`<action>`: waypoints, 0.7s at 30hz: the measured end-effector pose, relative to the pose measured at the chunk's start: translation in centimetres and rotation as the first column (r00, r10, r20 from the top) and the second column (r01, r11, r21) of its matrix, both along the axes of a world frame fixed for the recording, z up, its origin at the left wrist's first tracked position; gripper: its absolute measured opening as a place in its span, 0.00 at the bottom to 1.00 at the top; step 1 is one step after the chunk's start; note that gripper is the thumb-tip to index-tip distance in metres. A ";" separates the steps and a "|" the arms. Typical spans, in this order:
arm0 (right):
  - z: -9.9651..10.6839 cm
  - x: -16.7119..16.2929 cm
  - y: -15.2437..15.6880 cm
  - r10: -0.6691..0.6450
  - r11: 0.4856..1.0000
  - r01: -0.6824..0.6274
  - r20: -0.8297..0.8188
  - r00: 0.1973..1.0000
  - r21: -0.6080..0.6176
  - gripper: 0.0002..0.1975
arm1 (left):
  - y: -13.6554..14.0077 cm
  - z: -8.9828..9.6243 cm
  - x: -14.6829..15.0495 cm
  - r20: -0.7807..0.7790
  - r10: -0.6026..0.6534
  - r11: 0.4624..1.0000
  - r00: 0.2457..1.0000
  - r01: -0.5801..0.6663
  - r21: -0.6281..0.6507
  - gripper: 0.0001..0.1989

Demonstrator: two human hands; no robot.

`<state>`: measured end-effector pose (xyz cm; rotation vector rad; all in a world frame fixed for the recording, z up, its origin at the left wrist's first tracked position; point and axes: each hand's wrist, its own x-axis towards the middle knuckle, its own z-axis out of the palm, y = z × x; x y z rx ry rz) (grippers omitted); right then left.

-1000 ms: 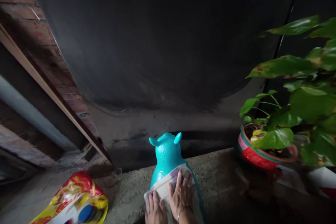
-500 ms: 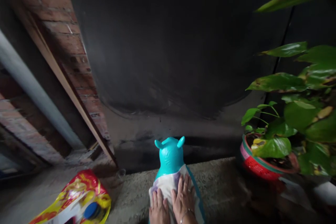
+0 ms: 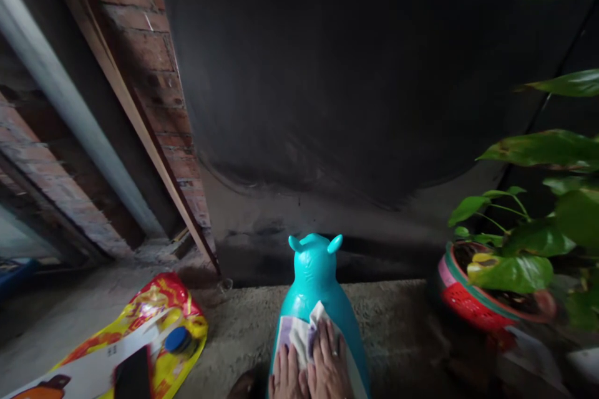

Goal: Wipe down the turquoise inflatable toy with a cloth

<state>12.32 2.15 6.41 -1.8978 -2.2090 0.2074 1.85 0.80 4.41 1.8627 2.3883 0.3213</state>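
A turquoise animal-shaped toy, smooth and shiny with two small ears, stands upright at the bottom middle, its head away from me. Over its back lies a white and purple cloth, bunched into a peak near my right fingers. My left hand rests flat on the cloth, fingers stretched out and close together. Beside it, my right hand, wearing a ring, also presses on the cloth with fingers extended. The palms and the toy's lower body are cut off by the frame edge.
On the concrete floor to the left lies a red and yellow bag, with a blue-capped bottle and a dark phone-like object on it. A potted plant stands right. A black panel rises ahead, beside a brick wall.
My hands and the cloth have slid back along the toy, baring more turquoise behind its head. The cloth is more bunched. The camera view has shifted left.
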 end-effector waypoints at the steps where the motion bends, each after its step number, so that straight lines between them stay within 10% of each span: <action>1: 1.2 0.0 1.0 0.074 0.995 -0.076 -0.036 0.997 -0.056 0.27 | 0.7 -0.1 -0.2 0.050 0.014 0.999 0.999 -0.012 -0.047 0.27; 7: 5.8 -1.1 6.1 0.363 0.924 -0.376 -0.142 0.921 -0.071 0.30 | 5.2 -1.2 -2.1 0.449 0.206 0.959 0.870 -0.089 -0.268 0.30; 16: 6.0 -2.5 6.3 0.344 0.938 -0.346 -0.130 0.930 0.009 0.31 | 6.2 -3.5 -3.6 0.591 0.111 0.993 0.799 -0.114 -0.033 0.33; 21: 2.2 -2.4 1.8 0.200 0.980 -0.199 -0.057 0.978 0.028 0.28 | 1.6 -4.5 -3.1 0.589 0.038 0.975 0.807 -0.160 0.157 0.21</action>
